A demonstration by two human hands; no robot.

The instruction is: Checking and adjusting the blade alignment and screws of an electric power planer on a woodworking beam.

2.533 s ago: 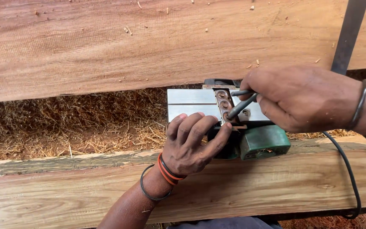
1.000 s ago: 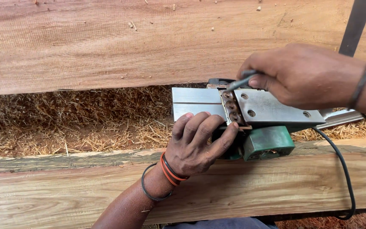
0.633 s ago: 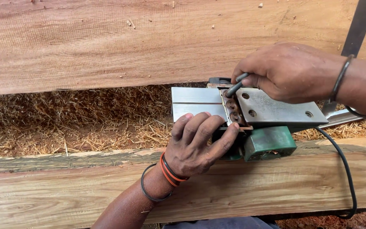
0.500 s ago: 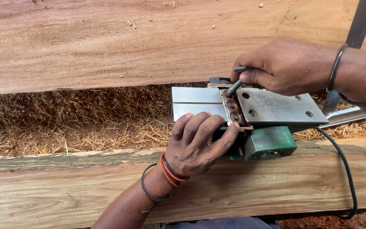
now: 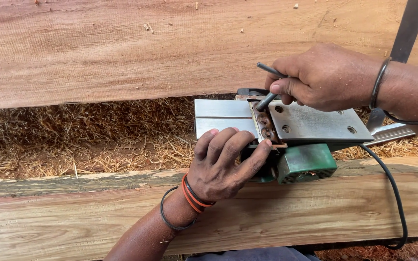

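Steel-soled green planer (image 5: pixel 300 145) — left hand (image 5: pixel 221 166) steadies, right hand (image 5: pixel 322 77) grips tool (image 5: pixel 267 99).

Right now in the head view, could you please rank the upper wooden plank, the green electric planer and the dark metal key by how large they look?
1. Upper wooden plank, largest, spanning the frame.
2. Green electric planer, upturned, steadied by the left hand.
3. Dark metal key, smallest, partly hidden in the right hand.
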